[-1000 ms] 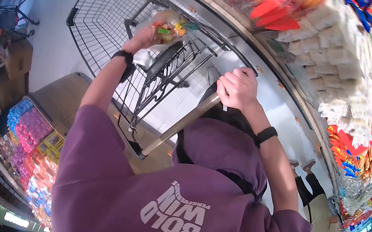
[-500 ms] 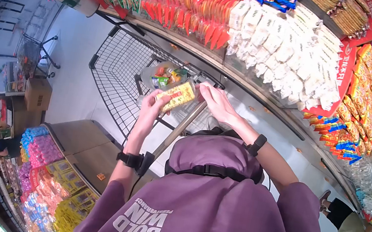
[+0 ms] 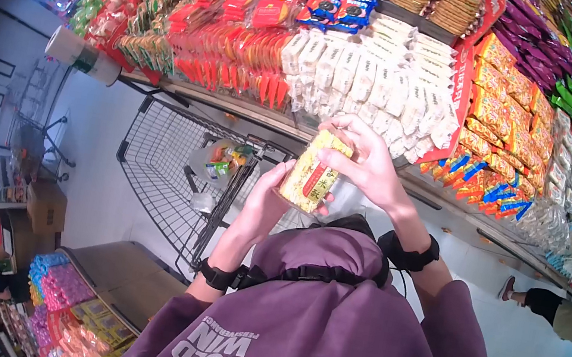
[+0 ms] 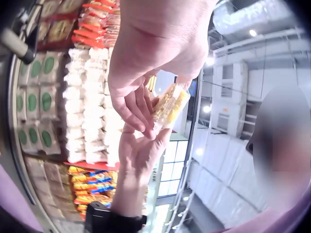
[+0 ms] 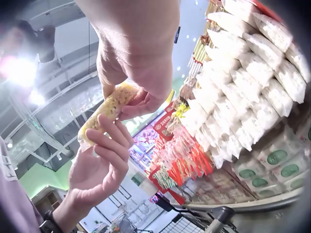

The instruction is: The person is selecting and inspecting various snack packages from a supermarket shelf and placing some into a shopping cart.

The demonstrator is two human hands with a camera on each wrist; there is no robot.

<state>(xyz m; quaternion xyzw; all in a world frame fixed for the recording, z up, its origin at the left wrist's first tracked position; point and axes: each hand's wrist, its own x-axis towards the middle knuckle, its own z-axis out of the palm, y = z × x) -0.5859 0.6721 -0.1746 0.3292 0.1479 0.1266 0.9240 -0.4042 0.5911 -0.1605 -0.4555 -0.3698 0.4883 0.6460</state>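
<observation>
A wrapped puffed rice cake (image 3: 315,171), yellow and block-shaped with a red and cream label, is held in front of the chest by both hands, label up. My right hand (image 3: 371,164) grips its upper right end, thumb lying across the top face. At the lower left end, my left hand (image 3: 266,198) holds the side, its fingers partly hidden in the head view. In the right wrist view the rice cake (image 5: 109,109) shows edge-on through clear film, with left fingertips (image 5: 99,138) against it.
A wire shopping cart (image 3: 152,164) stands left of the hands, with a clear bag of colourful snacks (image 3: 224,161) inside. Ahead runs a shelf of white packets (image 3: 363,78), red packets (image 3: 236,49) and orange bags (image 3: 492,99). A brown counter (image 3: 118,279) stands at lower left, and another person (image 3: 545,303) at right.
My left hand has come out of the cart with the rice cake and brought it right, toward my chest. The right hand has left the cart handle and now grips the rice cake too.
</observation>
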